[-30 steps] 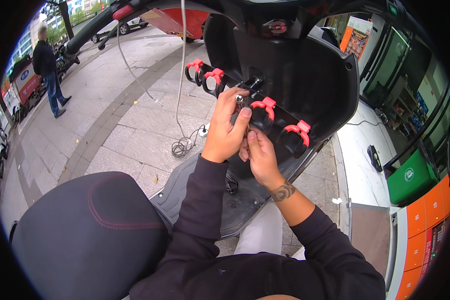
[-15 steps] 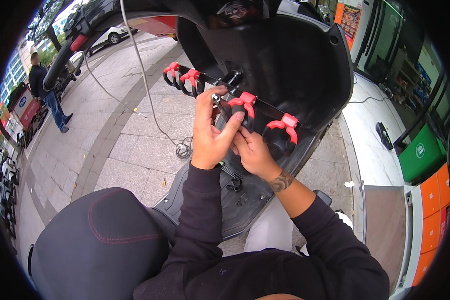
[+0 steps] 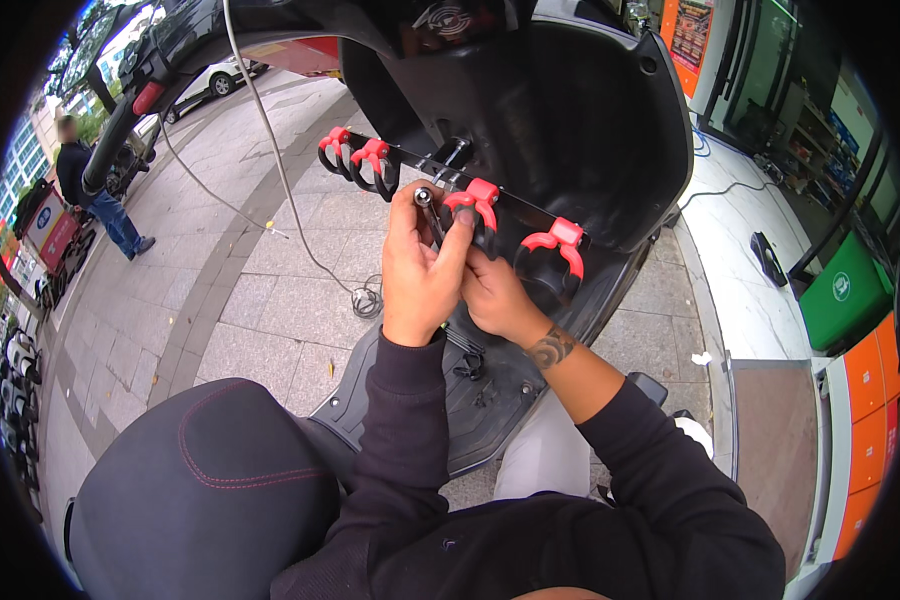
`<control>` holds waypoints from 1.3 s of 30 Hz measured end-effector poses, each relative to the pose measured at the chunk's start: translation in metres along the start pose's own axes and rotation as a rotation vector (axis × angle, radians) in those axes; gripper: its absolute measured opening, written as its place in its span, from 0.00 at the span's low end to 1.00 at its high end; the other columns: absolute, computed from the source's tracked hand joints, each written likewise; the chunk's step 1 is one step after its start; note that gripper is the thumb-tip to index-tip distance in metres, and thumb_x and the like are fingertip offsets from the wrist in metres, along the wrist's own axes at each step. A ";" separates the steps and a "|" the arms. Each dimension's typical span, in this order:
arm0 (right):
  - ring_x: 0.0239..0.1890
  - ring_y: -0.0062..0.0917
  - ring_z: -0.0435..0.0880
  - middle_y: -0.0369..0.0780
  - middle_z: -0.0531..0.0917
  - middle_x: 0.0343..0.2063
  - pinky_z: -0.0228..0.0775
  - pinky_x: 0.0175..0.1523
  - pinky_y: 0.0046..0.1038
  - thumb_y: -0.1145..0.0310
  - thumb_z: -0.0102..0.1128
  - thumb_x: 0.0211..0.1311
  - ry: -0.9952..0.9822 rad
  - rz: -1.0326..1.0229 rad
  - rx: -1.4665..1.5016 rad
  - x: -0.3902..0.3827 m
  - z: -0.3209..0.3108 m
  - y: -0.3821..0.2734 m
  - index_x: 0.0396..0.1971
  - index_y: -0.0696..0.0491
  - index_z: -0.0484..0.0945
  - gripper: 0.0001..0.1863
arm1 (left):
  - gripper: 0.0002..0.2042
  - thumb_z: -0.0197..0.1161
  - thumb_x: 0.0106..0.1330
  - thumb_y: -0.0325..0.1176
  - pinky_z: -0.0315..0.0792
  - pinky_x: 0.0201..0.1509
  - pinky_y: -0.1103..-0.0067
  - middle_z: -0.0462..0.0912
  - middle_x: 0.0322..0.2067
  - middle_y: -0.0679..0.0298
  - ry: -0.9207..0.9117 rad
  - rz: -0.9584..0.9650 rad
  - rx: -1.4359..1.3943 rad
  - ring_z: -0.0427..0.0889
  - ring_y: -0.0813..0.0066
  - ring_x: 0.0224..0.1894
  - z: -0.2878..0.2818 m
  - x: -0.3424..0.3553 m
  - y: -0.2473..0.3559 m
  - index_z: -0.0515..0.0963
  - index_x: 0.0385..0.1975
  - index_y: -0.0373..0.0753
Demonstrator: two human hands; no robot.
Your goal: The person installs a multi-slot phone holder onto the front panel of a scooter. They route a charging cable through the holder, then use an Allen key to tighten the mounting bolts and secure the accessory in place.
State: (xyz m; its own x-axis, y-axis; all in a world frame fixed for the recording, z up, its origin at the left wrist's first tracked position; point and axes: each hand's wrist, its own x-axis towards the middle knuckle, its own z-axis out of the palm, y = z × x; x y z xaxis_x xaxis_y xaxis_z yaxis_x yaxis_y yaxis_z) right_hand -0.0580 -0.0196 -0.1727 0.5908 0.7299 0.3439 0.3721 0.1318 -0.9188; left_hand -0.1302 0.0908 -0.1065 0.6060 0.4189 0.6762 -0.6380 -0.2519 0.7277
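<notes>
Gripping a small silver-tipped tool (image 3: 425,200) at frame centre, the left hand (image 3: 422,265) closes around it just below a black bar with red-capped hooks (image 3: 482,200). The right hand (image 3: 498,295), fingers curled, touches the left from beneath; what it holds cannot be told. The bar crosses the scooter's black front panel (image 3: 580,130). The black seat (image 3: 205,490) fills the lower left.

left hand (image 3: 422,268) and right hand (image 3: 497,297) pressed together at a black bar with red-and-black hooks (image 3: 470,195) on a scooter's front panel (image 3: 590,130); small metal tool (image 3: 425,200) pinched upright. black seat (image 3: 200,490) lower left, grey paving (image 3: 260,290) beneath.
</notes>
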 end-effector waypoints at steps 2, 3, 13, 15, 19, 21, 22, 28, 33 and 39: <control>0.57 0.26 0.84 0.43 0.85 0.54 0.75 0.63 0.30 0.59 0.50 0.87 0.049 0.015 -0.090 0.003 0.003 0.002 0.66 0.59 0.73 0.21 | 0.17 0.65 0.76 0.23 0.74 0.50 0.80 0.79 0.48 0.64 0.008 0.006 0.046 0.77 0.80 0.46 0.001 0.001 -0.001 0.72 0.60 0.33; 0.57 0.27 0.85 0.43 0.86 0.53 0.76 0.62 0.31 0.63 0.51 0.85 0.065 -0.112 -0.061 0.005 0.004 0.003 0.64 0.59 0.75 0.19 | 0.16 0.65 0.76 0.23 0.74 0.51 0.80 0.78 0.48 0.64 0.005 0.014 0.043 0.77 0.80 0.46 0.001 0.001 -0.002 0.72 0.60 0.33; 0.58 0.33 0.88 0.45 0.89 0.54 0.77 0.63 0.35 0.67 0.60 0.75 0.117 -0.185 -0.157 0.022 0.008 0.027 0.61 0.57 0.79 0.19 | 0.15 0.66 0.76 0.26 0.73 0.46 0.82 0.77 0.41 0.66 0.014 0.012 0.109 0.76 0.82 0.39 0.000 -0.002 -0.007 0.72 0.58 0.33; 0.59 0.36 0.87 0.46 0.88 0.56 0.77 0.63 0.36 0.66 0.62 0.73 0.067 -0.173 -0.209 0.029 0.005 0.035 0.62 0.56 0.78 0.21 | 0.15 0.66 0.77 0.28 0.73 0.44 0.82 0.78 0.39 0.67 0.021 0.041 0.157 0.75 0.83 0.37 0.000 -0.001 -0.010 0.72 0.58 0.32; 0.62 0.41 0.85 0.47 0.85 0.60 0.76 0.64 0.39 0.66 0.64 0.70 0.022 -0.285 -0.282 0.042 0.001 0.047 0.65 0.56 0.76 0.25 | 0.16 0.67 0.77 0.30 0.72 0.41 0.82 0.78 0.36 0.68 0.048 0.162 0.288 0.75 0.83 0.35 0.000 0.000 -0.014 0.72 0.57 0.32; 0.63 0.42 0.83 0.48 0.83 0.62 0.75 0.64 0.40 0.66 0.64 0.70 0.008 -0.299 -0.331 0.045 -0.001 0.051 0.66 0.56 0.75 0.26 | 0.16 0.67 0.77 0.31 0.71 0.41 0.82 0.79 0.35 0.68 0.057 0.169 0.304 0.74 0.84 0.35 0.000 0.000 -0.014 0.72 0.56 0.32; 0.63 0.42 0.83 0.48 0.82 0.63 0.75 0.64 0.40 0.66 0.64 0.70 -0.014 -0.283 -0.365 0.046 -0.004 0.051 0.66 0.56 0.74 0.27 | 0.16 0.67 0.77 0.32 0.71 0.41 0.82 0.79 0.35 0.67 0.057 0.153 0.297 0.74 0.84 0.35 0.000 -0.001 -0.014 0.73 0.56 0.32; 0.65 0.39 0.80 0.47 0.80 0.63 0.72 0.68 0.39 0.65 0.65 0.71 -0.096 -0.230 -0.345 0.054 -0.005 0.060 0.65 0.56 0.74 0.26 | 0.16 0.67 0.78 0.33 0.70 0.38 0.82 0.78 0.34 0.68 0.055 0.100 0.271 0.74 0.84 0.34 0.001 -0.002 -0.016 0.72 0.56 0.33; 0.68 0.35 0.77 0.45 0.78 0.64 0.70 0.70 0.37 0.67 0.64 0.72 -0.114 -0.268 -0.457 0.067 -0.011 0.079 0.65 0.55 0.74 0.24 | 0.15 0.66 0.78 0.33 0.70 0.37 0.83 0.77 0.34 0.69 0.064 0.139 0.301 0.74 0.84 0.33 0.002 -0.002 -0.020 0.72 0.56 0.34; 0.55 0.38 0.85 0.44 0.87 0.51 0.77 0.56 0.40 0.65 0.64 0.71 0.063 -0.409 -0.392 0.084 -0.001 0.101 0.51 0.52 0.80 0.13 | 0.14 0.66 0.78 0.33 0.71 0.40 0.83 0.76 0.37 0.68 0.068 0.142 0.258 0.74 0.84 0.36 0.004 -0.002 -0.021 0.72 0.56 0.35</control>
State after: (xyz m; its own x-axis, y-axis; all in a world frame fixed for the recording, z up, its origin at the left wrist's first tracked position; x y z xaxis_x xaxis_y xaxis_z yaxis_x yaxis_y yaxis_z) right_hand 0.0302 0.0543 -0.2361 0.3801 0.6285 0.6786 0.8102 0.1276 -0.5720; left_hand -0.1164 0.0920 -0.1225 0.4806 0.4185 0.7706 -0.5671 -0.5220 0.6371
